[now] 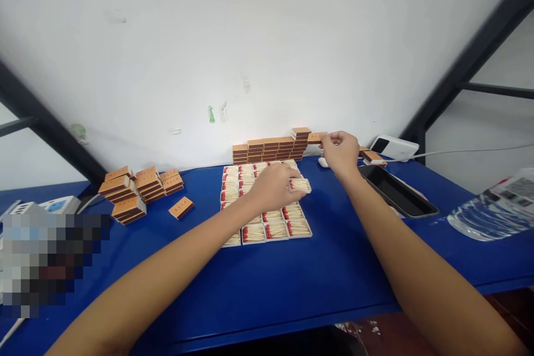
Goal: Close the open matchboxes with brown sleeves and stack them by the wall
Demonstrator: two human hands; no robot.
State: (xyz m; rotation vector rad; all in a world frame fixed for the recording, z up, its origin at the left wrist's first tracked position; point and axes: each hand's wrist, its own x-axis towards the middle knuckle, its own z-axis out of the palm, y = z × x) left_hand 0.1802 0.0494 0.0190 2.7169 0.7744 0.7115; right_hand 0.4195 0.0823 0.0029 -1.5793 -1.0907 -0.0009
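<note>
The blue tabletop (250,292) carries everything; take clock directions from the block of open match trays (299,236) at its middle. A stacked row of matchboxes (271,148) stands along the wall from 12 to 1 o'clock, taller at its right end, and loose piles of matchboxes (148,183) lie toward 9 o'clock. A smartphone (396,189) rests near 3 o'clock.

Both hands work over the upper right of this layout. The left hand (272,186) would do best to carry its load level and just clear of the neighbouring trays, so nothing slides out or gets nudged. The right hand (341,151), at about 1 o'clock, calls for a light, square hold, since thin card would crush easily and the tall end of the row is just beside it.

The right fingers are pinched closed on the near end of one matchbox (316,137), with label and brown striking strip showing; whether it is full or only a sleeve, I cannot tell. The left fingers are parted just a tray's breadth, thumb and fingertips gripping a single white tray (309,185). Red-tipped matches (297,184) lie inside it.
</note>
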